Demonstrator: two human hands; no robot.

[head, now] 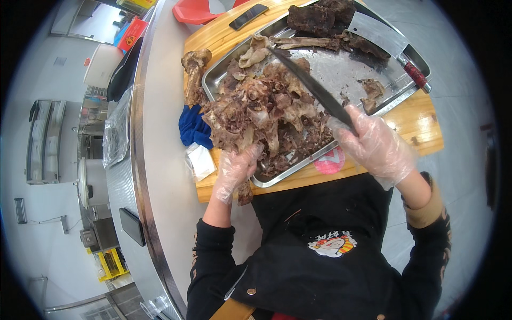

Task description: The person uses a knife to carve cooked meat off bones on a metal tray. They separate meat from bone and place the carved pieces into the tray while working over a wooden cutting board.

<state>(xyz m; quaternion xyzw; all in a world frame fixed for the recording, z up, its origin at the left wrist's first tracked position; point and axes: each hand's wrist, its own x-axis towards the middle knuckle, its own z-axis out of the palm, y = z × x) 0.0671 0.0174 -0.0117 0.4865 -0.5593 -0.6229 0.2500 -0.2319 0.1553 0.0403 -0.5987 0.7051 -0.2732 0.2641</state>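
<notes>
My right hand [372, 148], in a clear plastic glove, grips the handle end of a long dark-bladed knife [316, 88]. Its blade points up and left over a metal tray [332, 64]. At the tray's near left corner my gloved left hand [240, 164] is closed around the lower end of a large cooked bone piece [244, 108] with meat clinging to it. The fingertips there are partly hidden. Loose meat scraps [276, 164] lie in the tray below the bone. A cleaver [380, 34] with a red handle rests across the tray's far right side.
Dark meat slabs [312, 20] and a long thin bone [308, 43] lie at the tray's far end. A big bone [195, 76], a blue cloth [194, 126] and a white packet [200, 160] sit along the wooden table's [420, 124] left side. A phone [249, 17] lies behind.
</notes>
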